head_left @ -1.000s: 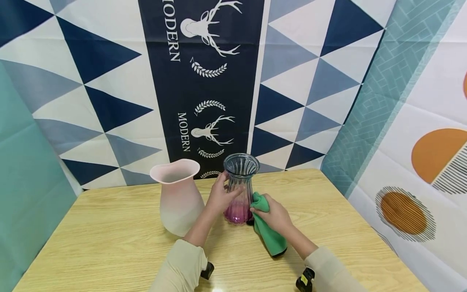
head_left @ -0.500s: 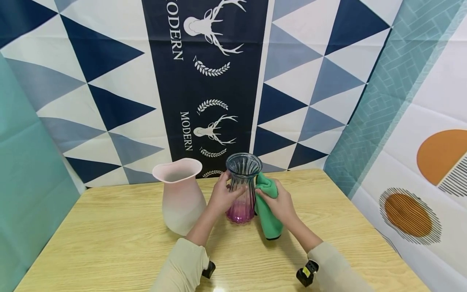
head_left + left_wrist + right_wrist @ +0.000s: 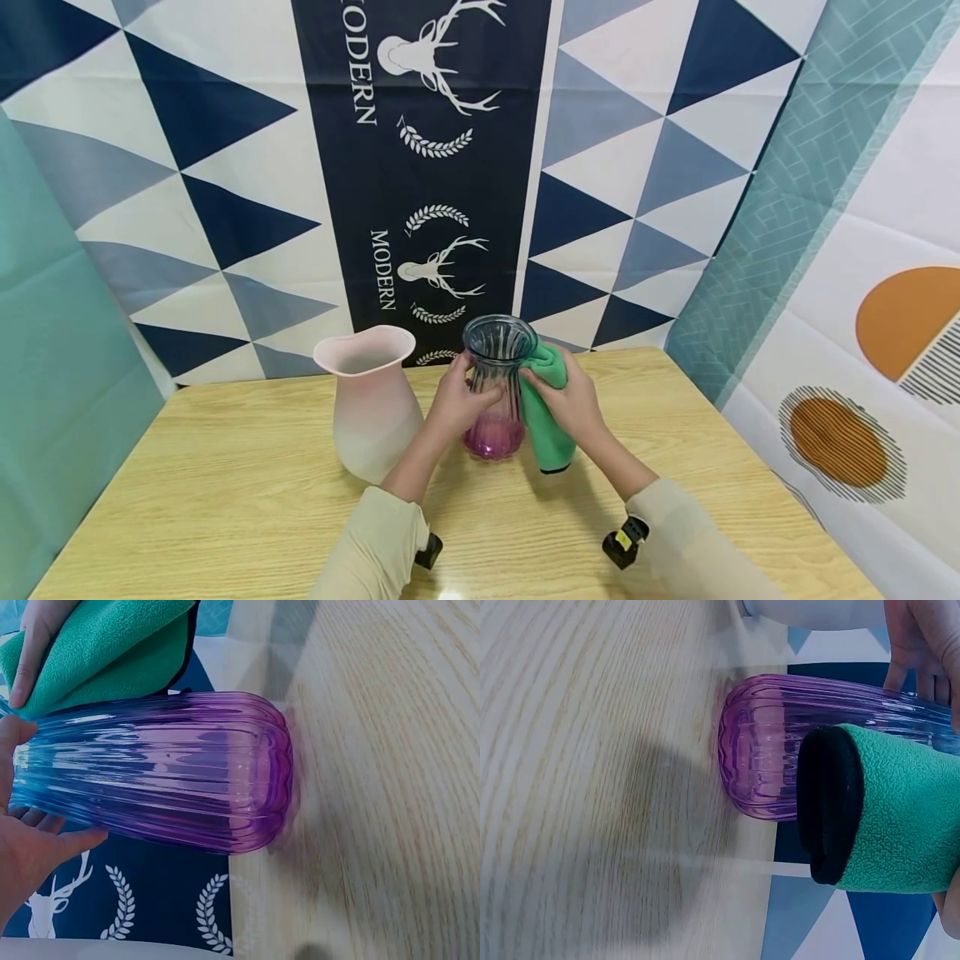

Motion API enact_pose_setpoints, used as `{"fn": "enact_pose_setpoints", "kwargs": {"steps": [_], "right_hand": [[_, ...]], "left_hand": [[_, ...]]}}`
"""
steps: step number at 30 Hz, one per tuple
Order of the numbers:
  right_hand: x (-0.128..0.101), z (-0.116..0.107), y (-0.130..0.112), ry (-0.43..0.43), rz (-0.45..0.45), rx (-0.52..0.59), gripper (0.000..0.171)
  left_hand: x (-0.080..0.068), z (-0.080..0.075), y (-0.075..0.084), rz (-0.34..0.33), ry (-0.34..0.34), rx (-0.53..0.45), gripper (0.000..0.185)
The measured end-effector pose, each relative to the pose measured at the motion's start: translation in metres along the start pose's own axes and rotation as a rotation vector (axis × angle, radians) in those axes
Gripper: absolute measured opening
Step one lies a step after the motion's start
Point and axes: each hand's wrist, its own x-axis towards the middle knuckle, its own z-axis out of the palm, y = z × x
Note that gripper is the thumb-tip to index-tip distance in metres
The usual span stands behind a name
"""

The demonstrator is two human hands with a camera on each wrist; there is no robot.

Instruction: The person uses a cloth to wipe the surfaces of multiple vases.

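A ribbed glass vase (image 3: pixel 497 389), clear-blue at the top and purple at the base, stands upright on the wooden table (image 3: pixel 225 500). My left hand (image 3: pixel 455 402) grips its neck from the left, fingers curled round the glass (image 3: pixel 150 780). My right hand (image 3: pixel 572 402) holds a folded green cloth (image 3: pixel 546 408) and presses it against the vase's right side near the rim. The cloth (image 3: pixel 900 810) hangs down beside the purple base (image 3: pixel 769 750). In the left wrist view the cloth (image 3: pixel 97 649) lies on the glass.
A frosted pink-white vase (image 3: pixel 371 400) stands just left of my left arm. Patterned fabric backdrops (image 3: pixel 420 167) close off the back and both sides of the table. The table's front and right areas hold only my forearms.
My right hand has slid the green cloth up the vase's right side, from near the base to near the rim. The left hand has kept its grip on the neck.
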Motion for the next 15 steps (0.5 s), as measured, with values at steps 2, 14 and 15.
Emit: {"fn": "enact_pose_setpoints", "kwargs": {"steps": [2, 14, 15], "right_hand": [[0.0011, 0.0010, 0.0003, -0.009, -0.001, -0.006, 0.052], [-0.0003, 0.0033, 0.0046, -0.117, 0.049, -0.030, 0.048], [-0.0006, 0.0032, 0.0048, -0.124, 0.051, -0.034, 0.048]], "left_hand": [[0.0003, -0.0012, -0.0001, -0.001, -0.007, 0.005, 0.061], [0.0010, -0.0047, -0.0008, -0.022, -0.039, 0.001, 0.062], [0.0012, -0.0049, -0.0008, -0.020, -0.040, -0.001, 0.062]]}}
